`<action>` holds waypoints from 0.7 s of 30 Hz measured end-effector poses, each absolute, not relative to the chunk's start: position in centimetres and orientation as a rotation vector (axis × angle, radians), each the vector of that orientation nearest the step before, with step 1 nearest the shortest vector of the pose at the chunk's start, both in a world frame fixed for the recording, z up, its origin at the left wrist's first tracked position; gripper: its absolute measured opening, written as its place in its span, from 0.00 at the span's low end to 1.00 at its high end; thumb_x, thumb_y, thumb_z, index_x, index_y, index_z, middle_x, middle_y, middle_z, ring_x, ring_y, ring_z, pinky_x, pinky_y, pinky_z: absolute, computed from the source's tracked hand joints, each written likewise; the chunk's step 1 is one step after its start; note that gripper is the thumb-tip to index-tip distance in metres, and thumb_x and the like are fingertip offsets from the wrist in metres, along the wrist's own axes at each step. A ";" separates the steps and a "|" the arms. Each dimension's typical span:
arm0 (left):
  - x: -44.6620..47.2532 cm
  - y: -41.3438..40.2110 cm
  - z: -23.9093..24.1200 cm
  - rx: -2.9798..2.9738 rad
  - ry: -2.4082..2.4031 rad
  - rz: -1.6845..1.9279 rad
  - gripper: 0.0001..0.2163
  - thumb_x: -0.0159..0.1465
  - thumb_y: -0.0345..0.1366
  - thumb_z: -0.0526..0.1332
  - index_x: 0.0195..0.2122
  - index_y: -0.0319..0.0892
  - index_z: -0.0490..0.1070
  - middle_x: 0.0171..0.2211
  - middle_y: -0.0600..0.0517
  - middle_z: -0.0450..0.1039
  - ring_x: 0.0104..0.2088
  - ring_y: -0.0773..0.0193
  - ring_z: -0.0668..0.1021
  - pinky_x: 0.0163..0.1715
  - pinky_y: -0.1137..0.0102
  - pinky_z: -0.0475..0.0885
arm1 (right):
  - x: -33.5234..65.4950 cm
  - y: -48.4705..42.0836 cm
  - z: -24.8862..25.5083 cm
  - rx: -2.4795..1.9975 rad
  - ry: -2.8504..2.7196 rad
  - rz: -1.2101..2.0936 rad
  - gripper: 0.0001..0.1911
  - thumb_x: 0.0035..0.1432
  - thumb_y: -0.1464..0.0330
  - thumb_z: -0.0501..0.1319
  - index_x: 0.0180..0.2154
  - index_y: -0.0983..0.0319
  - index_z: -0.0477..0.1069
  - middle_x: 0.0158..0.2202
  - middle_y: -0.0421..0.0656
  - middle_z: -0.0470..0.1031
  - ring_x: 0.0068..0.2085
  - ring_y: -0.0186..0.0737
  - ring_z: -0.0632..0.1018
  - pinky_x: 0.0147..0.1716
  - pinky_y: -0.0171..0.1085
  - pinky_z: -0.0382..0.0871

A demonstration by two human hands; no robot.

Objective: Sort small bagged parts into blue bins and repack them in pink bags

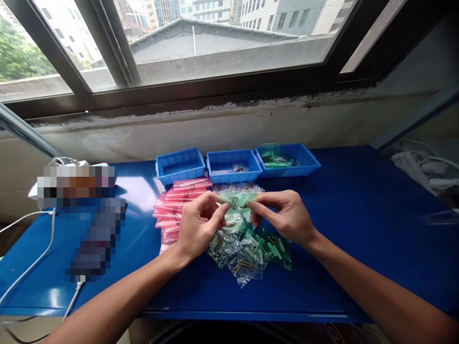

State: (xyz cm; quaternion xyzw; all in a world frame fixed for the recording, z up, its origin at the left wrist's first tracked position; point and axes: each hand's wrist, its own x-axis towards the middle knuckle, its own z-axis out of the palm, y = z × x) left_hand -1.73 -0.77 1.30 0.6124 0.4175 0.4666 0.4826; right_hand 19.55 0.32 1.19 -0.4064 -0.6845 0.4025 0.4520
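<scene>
A translucent green plastic bag (237, 199) is stretched between my two hands, above the middle of the blue table. My left hand (201, 220) pinches its left side between thumb and fingers. On the other side my right hand (285, 215) grips the right corner the same way. Beneath lie several clear and green bags (251, 248) with small metal and pale parts inside. A fanned stack of pink plastic bags (168, 210) lies beside my left hand, partly hidden by it.
Three blue bins stand along the back: the left bin (180, 166) looks bare inside, the middle bin (234, 167) holds a few small bags, the right bin (288, 160) holds green bags. A blurred-out dark device (98, 239) with a white cable (71, 301) lies left.
</scene>
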 end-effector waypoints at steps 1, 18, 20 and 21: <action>-1.7 -0.7 1.3 1.458 1.024 1.119 0.12 0.67 0.44 0.68 0.33 0.42 0.70 0.19 0.57 0.72 0.18 0.69 0.74 0.19 0.75 0.70 | 19.4 0.3 1.3 -1.016 -1.674 1.031 0.19 0.63 0.60 0.70 0.21 0.60 0.79 0.18 0.41 0.77 0.19 0.36 0.76 0.20 0.35 0.73; -1.7 -0.5 1.3 1.356 0.988 1.083 0.15 0.65 0.47 0.69 0.33 0.42 0.69 0.17 0.58 0.71 0.16 0.70 0.71 0.17 0.77 0.66 | 19.3 0.5 1.2 -1.016 -1.552 1.201 0.20 0.61 0.57 0.71 0.22 0.61 0.80 0.18 0.42 0.78 0.17 0.37 0.76 0.18 0.35 0.69; -1.7 -0.4 1.4 1.374 0.988 1.099 0.14 0.66 0.45 0.69 0.33 0.41 0.70 0.21 0.54 0.76 0.20 0.69 0.76 0.19 0.77 0.68 | 19.3 0.5 1.0 -1.022 -1.570 1.147 0.17 0.62 0.58 0.70 0.25 0.60 0.83 0.22 0.44 0.82 0.20 0.39 0.78 0.19 0.35 0.72; -1.7 -0.4 1.3 1.384 0.987 1.112 0.13 0.66 0.44 0.69 0.34 0.40 0.72 0.24 0.52 0.78 0.23 0.67 0.78 0.20 0.77 0.70 | 19.3 0.5 0.8 -1.030 -1.572 1.104 0.14 0.63 0.59 0.70 0.29 0.60 0.86 0.26 0.45 0.84 0.21 0.39 0.79 0.20 0.36 0.74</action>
